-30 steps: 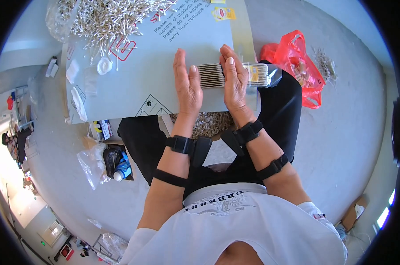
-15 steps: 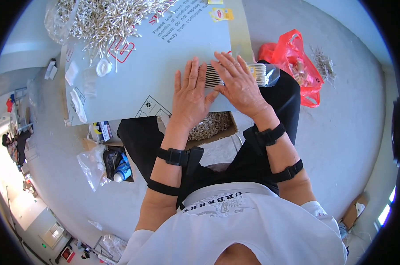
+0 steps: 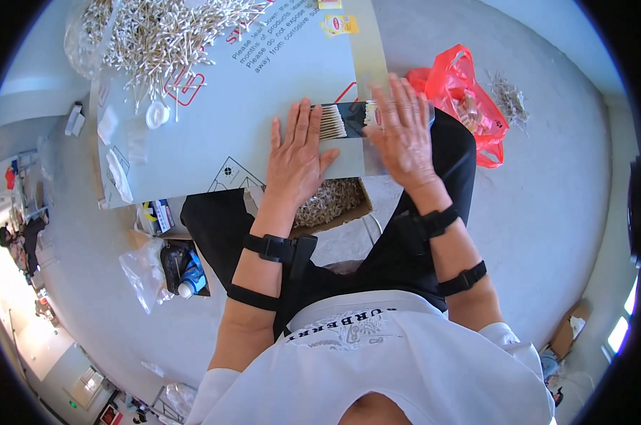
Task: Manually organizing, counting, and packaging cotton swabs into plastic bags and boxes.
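Note:
My left hand (image 3: 294,152) lies flat near the table's front edge. Its fingers point away from me and cover the left end of a neat row of cotton swabs (image 3: 332,122). To the right, my right hand (image 3: 405,138) is stretched out with straight fingers, a little smeared by motion. Beside its thumb side shows a small white and yellow label (image 3: 373,115), partly hidden by the hand. A dark strip separates the swab row from the label. Clear plastic film seems to lie around the right fingers; its extent is hard to make out.
A heap of loose cotton swabs (image 3: 172,42) covers the table's (image 3: 228,134) far left, with a round white lid (image 3: 157,115) near it. Yellow labels (image 3: 339,25) lie at the back. A red plastic bag (image 3: 455,92) sits right; a box of swabs (image 3: 335,202) stands below the table edge.
My hands have moved apart, the right one away from the left. The swab row and the label, close together before, now show a dark gap between them.

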Demonstrator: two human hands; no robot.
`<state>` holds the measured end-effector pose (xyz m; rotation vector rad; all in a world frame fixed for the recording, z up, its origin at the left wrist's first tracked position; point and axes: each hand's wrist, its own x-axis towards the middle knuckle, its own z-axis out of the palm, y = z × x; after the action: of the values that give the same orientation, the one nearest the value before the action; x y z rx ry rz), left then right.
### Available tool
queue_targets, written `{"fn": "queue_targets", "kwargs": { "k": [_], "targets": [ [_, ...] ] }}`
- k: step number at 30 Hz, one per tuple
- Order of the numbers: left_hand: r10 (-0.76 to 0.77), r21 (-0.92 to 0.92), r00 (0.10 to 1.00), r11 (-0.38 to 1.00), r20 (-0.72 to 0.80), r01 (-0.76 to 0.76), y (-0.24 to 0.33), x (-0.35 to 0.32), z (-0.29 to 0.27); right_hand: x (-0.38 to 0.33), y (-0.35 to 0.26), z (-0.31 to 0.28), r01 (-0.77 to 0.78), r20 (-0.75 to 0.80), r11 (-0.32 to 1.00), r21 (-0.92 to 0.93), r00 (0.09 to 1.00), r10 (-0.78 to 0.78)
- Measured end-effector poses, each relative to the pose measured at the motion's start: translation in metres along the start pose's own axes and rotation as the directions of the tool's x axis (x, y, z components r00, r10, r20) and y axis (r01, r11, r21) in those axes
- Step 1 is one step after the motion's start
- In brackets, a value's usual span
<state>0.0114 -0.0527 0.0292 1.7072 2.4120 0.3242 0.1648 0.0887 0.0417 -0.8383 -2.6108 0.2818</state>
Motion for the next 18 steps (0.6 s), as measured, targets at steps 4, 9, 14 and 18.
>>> {"fn": "queue_targets", "kwargs": {
  "k": [4,9,14,18],
  "targets": [
    [0.009,-0.005,1.000,1.000,0.008,-0.009,0.005,0.004,0.000,-0.017,0.033,0.008,-0.067,0.099,0.998,-0.021,0.993,0.069],
    [0.036,-0.022,0.998,0.999,0.045,-0.035,0.016,0.011,0.002,-0.020,0.037,0.015,-0.083,0.168,0.996,-0.043,0.982,0.090],
    [0.074,-0.044,0.997,0.996,0.019,-0.073,0.032,0.021,0.008,-0.020,0.035,0.016,-0.090,0.189,0.995,-0.034,0.977,0.095],
    [0.100,-0.062,0.995,0.993,0.012,-0.099,0.042,0.025,0.010,-0.021,0.036,0.014,-0.090,0.186,0.996,-0.005,0.978,0.089]
  ]
}}
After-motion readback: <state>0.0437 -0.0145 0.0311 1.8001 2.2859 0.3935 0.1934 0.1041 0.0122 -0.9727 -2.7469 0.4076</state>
